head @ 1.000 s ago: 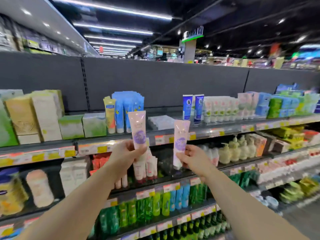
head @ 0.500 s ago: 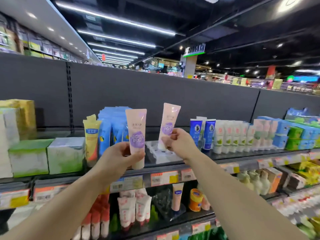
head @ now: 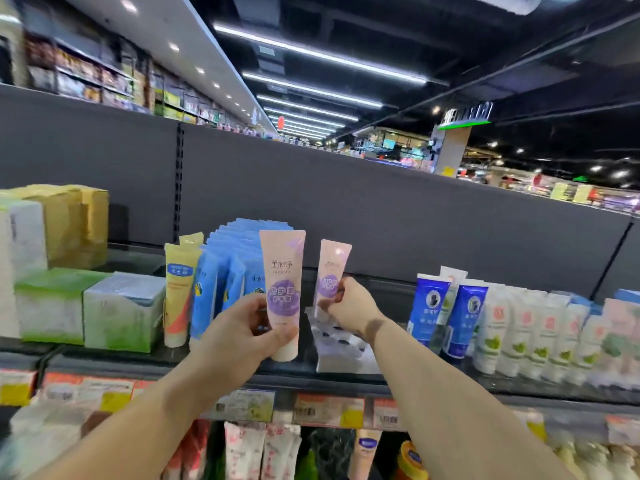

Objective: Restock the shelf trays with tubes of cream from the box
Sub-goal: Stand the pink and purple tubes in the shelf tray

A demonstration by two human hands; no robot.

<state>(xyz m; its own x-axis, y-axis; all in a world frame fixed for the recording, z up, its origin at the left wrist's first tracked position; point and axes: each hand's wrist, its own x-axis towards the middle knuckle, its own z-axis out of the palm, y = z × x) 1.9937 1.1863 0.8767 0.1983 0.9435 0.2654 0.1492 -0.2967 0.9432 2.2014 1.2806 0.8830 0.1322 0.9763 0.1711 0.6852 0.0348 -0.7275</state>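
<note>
Head view: two pink tubes held cap-down and upright, presumably so each can drop straight into a socket of the tray (head: pixel 346 351) on the top shelf (head: pixel 311 375). Right hand (head: pixel 349 304) reached out over the back of the tray, fingers and thumb pinching the right tube (head: pixel 332 271) around its lower half, cap end hidden behind the hand, so contact with the tray impossible to tell. Right forearm stretched long and straight up from lower right, wrist bent slightly down toward the tray. Left hand (head: pixel 239 336) left of the tray and nearer the camera, fingers curled behind the left tube (head: pixel 282 292), thumb pressed across its front near the cap, apparently parked there as the next one in. Left forearm angled up from lower left, elbow out of frame. Blue packs (head: pixel 235 268) and a yellow tube (head: pixel 178 285) left of the tray, blue-and-white tubes (head: pixel 460 317) right of it. No box in view.
</note>
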